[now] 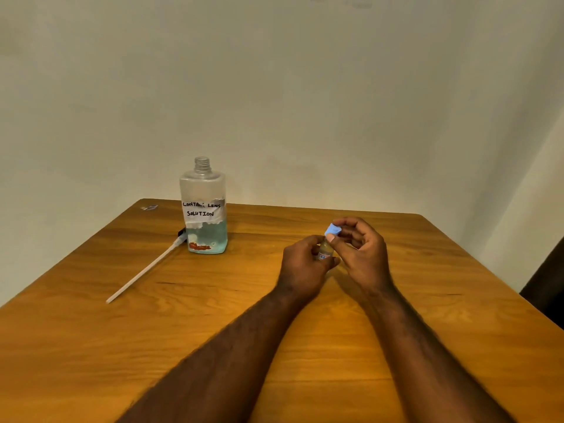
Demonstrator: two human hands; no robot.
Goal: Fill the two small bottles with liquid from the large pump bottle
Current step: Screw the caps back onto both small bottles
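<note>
we're looking down at a wooden table [213, 331] w/ both bare forearms reaching out over it. our left hand [305, 267] is wrapped around a small bottle [325, 250], fingers closed on its body, holding it upright just above or on the tabletop; we can't tell which, since the hand hides the base. the bottle looks clear w/ a small label on the front, mostly covered by our fingers, so how full it is isn't readable from here. our right hand [360, 254] is just beside it, touching at the thumb, pinching a light blue cap [332, 230] between thumb and forefinger right at the bottle's top. whether the cap is seated on the neck or lifted off it, we can't say.

the large bottle [204, 209] stands upright near the far left part of the table, well apart from our hands. its neck is open, threads showing, no pump on it. a white taped label reads "contact lens solution" in handwriting. pale blue-green liquid fills roughly the lower third. the pump tube [143, 270] lies flat on the table just left of that bottle, its dark head end near the bottle's base, the long white straw pointing toward the near left edge.

only one small bottle shows in view. a plain wall [305, 87] sits behind the table.
</note>
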